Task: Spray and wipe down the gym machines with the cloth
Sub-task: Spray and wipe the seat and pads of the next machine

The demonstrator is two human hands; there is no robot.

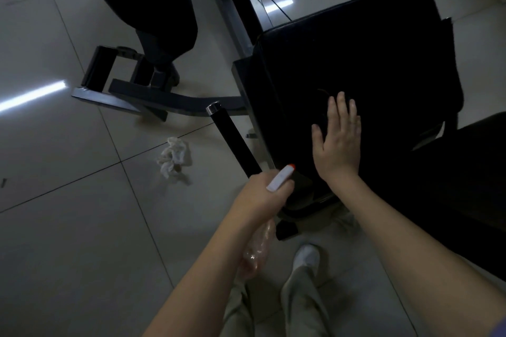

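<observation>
Gym, indoor, dimly lit. Black padded seat (356, 63) of exercise-bench type. Just left of the seat is a black grip bar (232, 139) with a chrome end cap. Farther left is a dark steel base frame (175, 98) carrying a padded roller (98, 68). Pale glossy floor tiles (68, 227) surround the seat, with strip-light reflections (32, 97).

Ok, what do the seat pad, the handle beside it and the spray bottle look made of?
Seat pad: smooth black, probably vinyl over padding; faint sheen at its edge.
Handle: matte black grip, likely rubber or foam; shiny metal end cap.
Spray bottle: see-through plastic body, white nozzle, orange tip.
</observation>
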